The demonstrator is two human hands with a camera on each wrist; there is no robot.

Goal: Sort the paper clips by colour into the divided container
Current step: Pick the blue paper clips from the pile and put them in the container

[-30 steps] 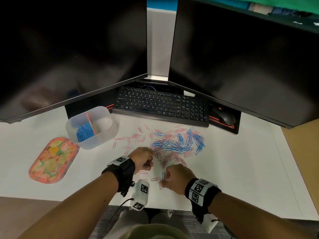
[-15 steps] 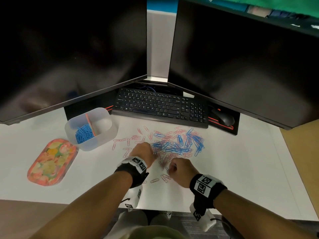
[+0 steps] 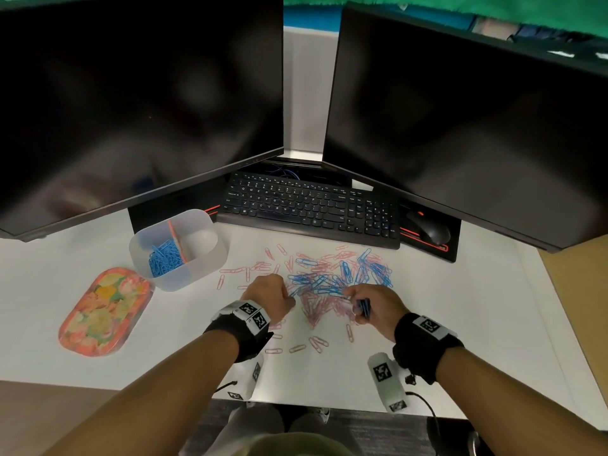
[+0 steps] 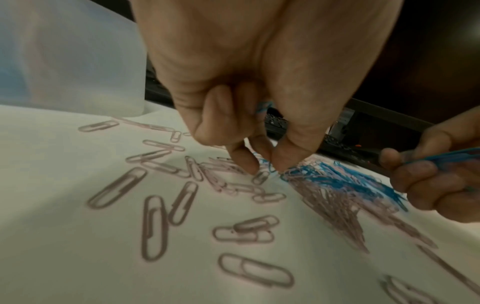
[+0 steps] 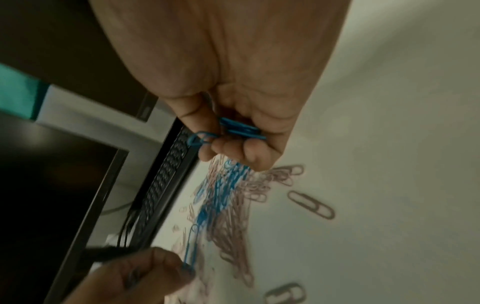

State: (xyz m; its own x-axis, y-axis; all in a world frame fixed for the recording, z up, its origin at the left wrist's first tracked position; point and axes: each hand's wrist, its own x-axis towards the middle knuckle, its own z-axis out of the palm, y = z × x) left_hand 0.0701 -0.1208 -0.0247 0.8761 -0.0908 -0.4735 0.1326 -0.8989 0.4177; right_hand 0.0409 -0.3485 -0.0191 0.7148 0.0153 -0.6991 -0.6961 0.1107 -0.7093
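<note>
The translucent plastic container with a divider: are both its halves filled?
No. The translucent divided container has blue paper clips piled in its left compartment; the right compartment looks empty.

We see two large dark monitors, the left monitor (image 3: 138, 103) and the right monitor (image 3: 467, 126), angled towards each other above the white desk (image 3: 460, 340). Between and below them lies a black keyboard (image 3: 312, 209), with dark cables (image 3: 286, 172) just behind it. To its right a black mouse (image 3: 429, 228) rests on a black mat with red edging (image 3: 450, 250). At the desk's left side lies an oval tin lid (image 3: 105, 311) printed with orange, yellow and green patterns. Behind the monitors we make out a green surface (image 3: 427, 11).
</note>
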